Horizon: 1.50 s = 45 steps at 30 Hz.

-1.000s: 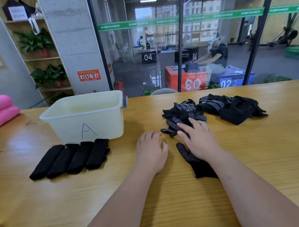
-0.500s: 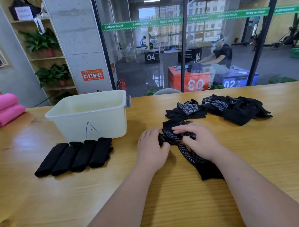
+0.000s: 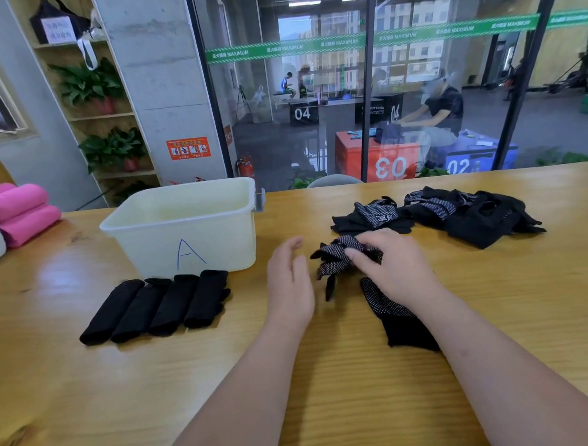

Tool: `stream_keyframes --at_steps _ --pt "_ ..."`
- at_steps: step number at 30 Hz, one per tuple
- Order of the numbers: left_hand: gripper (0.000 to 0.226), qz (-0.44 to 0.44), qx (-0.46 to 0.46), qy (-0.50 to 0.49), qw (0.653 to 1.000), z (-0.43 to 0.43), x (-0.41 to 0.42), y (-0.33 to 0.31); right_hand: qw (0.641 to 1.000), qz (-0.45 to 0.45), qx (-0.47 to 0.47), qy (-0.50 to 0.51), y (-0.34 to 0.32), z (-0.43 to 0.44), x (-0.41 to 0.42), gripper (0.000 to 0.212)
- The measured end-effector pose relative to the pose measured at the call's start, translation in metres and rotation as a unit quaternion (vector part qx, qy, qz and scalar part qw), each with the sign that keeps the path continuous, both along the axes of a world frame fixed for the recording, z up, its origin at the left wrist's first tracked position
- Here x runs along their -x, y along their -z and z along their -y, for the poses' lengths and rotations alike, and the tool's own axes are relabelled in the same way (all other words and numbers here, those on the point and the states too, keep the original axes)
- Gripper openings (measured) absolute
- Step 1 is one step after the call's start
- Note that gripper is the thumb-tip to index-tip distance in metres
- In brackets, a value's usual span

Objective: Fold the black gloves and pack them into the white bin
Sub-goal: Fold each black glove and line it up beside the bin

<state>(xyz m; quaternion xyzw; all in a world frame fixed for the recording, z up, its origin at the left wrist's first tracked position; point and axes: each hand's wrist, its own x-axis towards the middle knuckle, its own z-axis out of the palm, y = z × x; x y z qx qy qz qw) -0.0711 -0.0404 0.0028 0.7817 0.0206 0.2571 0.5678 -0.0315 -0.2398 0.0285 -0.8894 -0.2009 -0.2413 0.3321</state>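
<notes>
My right grip (image 3: 390, 269) pinches a crumpled dotted black glove (image 3: 336, 256); my left grip (image 3: 290, 285) is wide, just beside it.

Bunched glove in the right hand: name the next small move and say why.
Probably spread it out on the flat glove by the wrist, smoothing with the left hand. The right hand pinches the bunched glove crumpled, the left hand is open beside it, and the flat glove lies alone, unpaired.
</notes>
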Motion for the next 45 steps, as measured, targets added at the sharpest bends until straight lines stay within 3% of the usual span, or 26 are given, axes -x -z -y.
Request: stream_keyframes --at_steps 2,4,5,8,10,12,17,19,23,28,34,35,37,40,43,45 --pt "0.043 0.034 0.131 -0.034 0.990 -0.003 0.002 -0.003 0.989 -0.055 -0.122 -0.065 -0.016 -0.004 0.008 0.009" --pt "0.038 0.037 0.173 -0.057 0.983 -0.004 0.004 -0.005 0.972 -0.101 -0.190 -0.098 -0.029 -0.007 0.008 0.012" --pt "0.037 0.033 0.166 -0.058 0.984 -0.003 0.005 -0.005 0.973 -0.117 -0.180 -0.089 -0.032 -0.007 0.003 0.012" --pt "0.030 0.002 0.126 -0.037 0.991 -0.001 0.005 -0.006 0.981 -0.185 -0.046 -0.047 -0.022 -0.002 -0.011 0.024" --pt "0.022 -0.029 0.102 -0.007 0.994 0.000 0.004 -0.007 0.972 -0.225 -0.018 -0.060 -0.008 0.005 -0.012 0.037" --pt "0.020 -0.068 0.055 0.026 0.996 0.001 0.002 -0.006 0.967 -0.236 -0.025 -0.090 0.002 0.012 -0.009 0.036" --pt "0.053 -0.137 -0.104 0.073 0.982 0.003 0.001 -0.004 0.947 -0.284 -0.026 -0.147 -0.002 0.037 -0.002 0.060" --pt "0.057 -0.137 -0.162 0.065 0.975 0.002 -0.001 -0.003 0.941 -0.297 -0.001 -0.159 -0.002 0.043 -0.003 0.062" --pt "0.051 -0.117 -0.191 0.021 0.974 0.001 -0.006 0.002 0.966 -0.218 0.037 -0.133 0.000 0.036 -0.005 0.040" --pt "0.057 -0.103 -0.179 -0.013 0.978 -0.001 -0.006 0.003 0.980 -0.090 -0.160 -0.082 -0.003 0.028 -0.012 0.024" --pt "0.063 -0.094 -0.198 -0.052 0.974 0.001 -0.008 0.004 0.936 -0.010 -0.330 0.124 0.002 0.045 -0.035 0.018" --pt "0.062 -0.094 -0.208 -0.066 0.971 0.001 -0.008 0.004 0.939 -0.018 -0.306 0.156 0.005 0.050 -0.038 0.021" --pt "0.059 -0.095 -0.237 -0.103 0.961 0.002 -0.009 0.003 0.962 -0.080 -0.154 0.209 0.013 0.056 -0.042 0.036" --pt "0.041 -0.074 -0.293 -0.137 0.943 0.004 -0.006 0.000 0.958 -0.105 0.013 0.266 0.022 0.058 -0.040 0.066" --pt "0.024 -0.049 -0.368 -0.100 0.923 0.008 -0.004 0.002 0.965 -0.032 0.042 0.258 0.014 0.057 -0.027 0.040" --pt "0.023 -0.044 -0.414 -0.069 0.906 0.011 -0.004 0.005 0.980 -0.055 0.040 0.186 0.013 0.052 -0.019 0.021"
